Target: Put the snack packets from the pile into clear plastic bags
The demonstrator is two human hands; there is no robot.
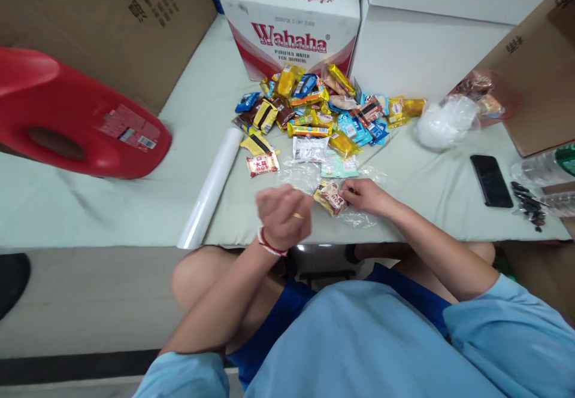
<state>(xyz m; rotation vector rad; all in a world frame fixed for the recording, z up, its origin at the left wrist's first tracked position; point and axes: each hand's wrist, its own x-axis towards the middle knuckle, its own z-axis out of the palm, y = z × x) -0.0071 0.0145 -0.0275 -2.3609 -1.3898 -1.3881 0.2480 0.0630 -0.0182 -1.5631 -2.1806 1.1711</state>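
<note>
My right hand (366, 196) pinches the edge of a small wrapped snack packet (331, 199) with red lettering, lying with yellow-and-black wrapping beneath it. Crumpled clear plastic (359, 218) spreads under and around that packet. Just to the left, my left hand (284, 215) is raised over the table's front edge, its fingers curled in; whatever they may hold is hidden. Beyond it rests a cream packet (263, 164) with red print. A white packet (309, 149) and a pale green one (339, 164) lie behind my right hand.
A heap of wrapped snacks (309, 102) sits against a Wahaha carton (296, 39). To the left are a white roll (211, 188) and a large red jug (76, 117). A white plastic bag (447, 122), a phone (491, 181) and clear bottles (541, 167) stand right.
</note>
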